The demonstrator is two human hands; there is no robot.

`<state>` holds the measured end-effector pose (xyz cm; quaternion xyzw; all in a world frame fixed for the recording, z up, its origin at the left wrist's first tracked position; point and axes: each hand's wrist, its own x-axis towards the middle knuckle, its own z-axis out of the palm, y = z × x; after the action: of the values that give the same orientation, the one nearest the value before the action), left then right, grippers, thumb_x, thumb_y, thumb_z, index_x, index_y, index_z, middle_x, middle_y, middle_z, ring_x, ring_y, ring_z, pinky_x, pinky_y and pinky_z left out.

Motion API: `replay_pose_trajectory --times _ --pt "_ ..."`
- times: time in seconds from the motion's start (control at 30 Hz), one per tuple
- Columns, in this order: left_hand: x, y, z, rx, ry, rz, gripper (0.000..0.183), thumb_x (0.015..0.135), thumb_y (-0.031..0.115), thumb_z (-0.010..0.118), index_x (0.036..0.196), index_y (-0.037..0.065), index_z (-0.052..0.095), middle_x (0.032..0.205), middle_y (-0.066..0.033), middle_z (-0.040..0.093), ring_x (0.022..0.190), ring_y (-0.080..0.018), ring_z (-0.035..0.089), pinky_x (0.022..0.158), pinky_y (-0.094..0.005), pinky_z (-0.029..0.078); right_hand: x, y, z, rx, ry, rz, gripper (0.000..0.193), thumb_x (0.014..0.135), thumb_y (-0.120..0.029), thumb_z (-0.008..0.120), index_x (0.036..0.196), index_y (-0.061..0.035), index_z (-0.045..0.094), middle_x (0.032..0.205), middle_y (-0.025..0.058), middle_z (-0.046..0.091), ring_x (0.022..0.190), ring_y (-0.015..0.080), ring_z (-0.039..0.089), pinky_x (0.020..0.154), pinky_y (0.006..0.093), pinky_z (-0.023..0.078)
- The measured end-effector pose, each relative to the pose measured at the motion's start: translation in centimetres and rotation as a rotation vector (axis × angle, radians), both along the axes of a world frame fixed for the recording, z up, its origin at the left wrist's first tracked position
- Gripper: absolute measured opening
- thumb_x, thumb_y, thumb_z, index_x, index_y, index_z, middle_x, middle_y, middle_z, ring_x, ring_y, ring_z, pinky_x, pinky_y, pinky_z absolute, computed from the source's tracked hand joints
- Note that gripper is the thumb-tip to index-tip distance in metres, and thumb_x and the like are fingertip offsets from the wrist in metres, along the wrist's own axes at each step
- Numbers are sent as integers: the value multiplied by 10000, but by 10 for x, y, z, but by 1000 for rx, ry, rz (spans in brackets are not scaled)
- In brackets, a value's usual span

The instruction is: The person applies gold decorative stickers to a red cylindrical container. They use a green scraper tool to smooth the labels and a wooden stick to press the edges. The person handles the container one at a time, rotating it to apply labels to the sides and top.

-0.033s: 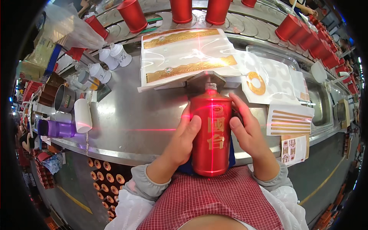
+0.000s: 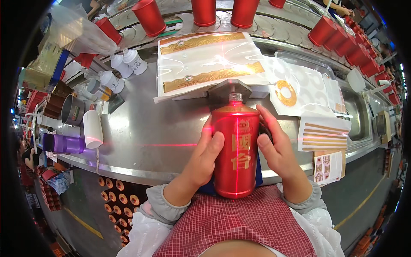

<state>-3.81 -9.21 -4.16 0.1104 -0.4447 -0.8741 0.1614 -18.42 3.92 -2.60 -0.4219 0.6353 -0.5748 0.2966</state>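
Note:
A red bottle (image 2: 223, 158) with gold lettering and a bare clear-glass neck is held in front of my apron. My left hand (image 2: 203, 156) presses its palm and thumb against the left side. Around the right side lie the fingers and thumb of my right hand (image 2: 276, 147), with a small dark piece showing by them. Red laser lines cross the bottle lengthwise and near its shoulder. Behind the neck is a dark angular block (image 2: 220, 92). Blue material shows under the bottle's lower part, at the bench edge.
Label sheets with gold bands (image 2: 192, 64) lie beyond the bottle, and strips of gold labels (image 2: 325, 135) on the right. White bottles (image 2: 135, 62), a paper roll (image 2: 93, 128) and a purple container (image 2: 64, 143) stand left. Red bottles (image 2: 148, 17) line the conveyor behind; a sink (image 2: 358, 115) is right.
The bottle has turned slightly within my hands: its gold emblem and lettering sit a little lower and further right, and its base slightly lower. Both hands stay in about the same place.

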Motion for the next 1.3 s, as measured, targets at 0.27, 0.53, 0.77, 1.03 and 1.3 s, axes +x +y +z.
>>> replay_pose_trajectory --times 0.27,0.53,0.77,1.03,1.3 --pt "9 10 8 -243 85 64 961 903 551 582 1493 -14 77 1461 -176 342 1340 -250 380 1103 -389 319 8 11 0 -117 162 21 816 903 -393 657 1443 88 280 1394 279 442 1317 334 439 1079 386 346" --pt "10 16 12 -351 24 109 1121 820 614 653 1500 -8 17 1483 -190 295 1366 -263 350 1106 -398 321 10 14 1 -154 155 36 873 874 -434 681 1454 73 271 1416 274 417 1313 337 442 1056 389 372" --pt "7 6 -1 -296 82 41 868 932 565 520 1479 -2 156 1415 -164 404 1287 -230 441 1074 -369 363 8 10 -6 -93 161 27 902 893 -477 638 1469 82 227 1435 295 388 1347 357 402 1093 398 327" --pt "-6 7 -4 17 -70 65 561 1032 448 347 1408 32 346 1295 -132 542 1151 -191 570 972 -347 477 1 -1 -22 13 101 -21 818 960 -463 537 1464 100 224 1434 326 379 1367 375 375 1110 383 298" --pt "-17 -11 -19 -4 -1 78 668 1014 455 418 1475 13 221 1373 -128 481 1233 -184 499 1052 -325 389 -10 -17 -21 -2 144 -42 802 972 -444 520 1459 115 215 1423 314 407 1348 365 407 1099 375 316"
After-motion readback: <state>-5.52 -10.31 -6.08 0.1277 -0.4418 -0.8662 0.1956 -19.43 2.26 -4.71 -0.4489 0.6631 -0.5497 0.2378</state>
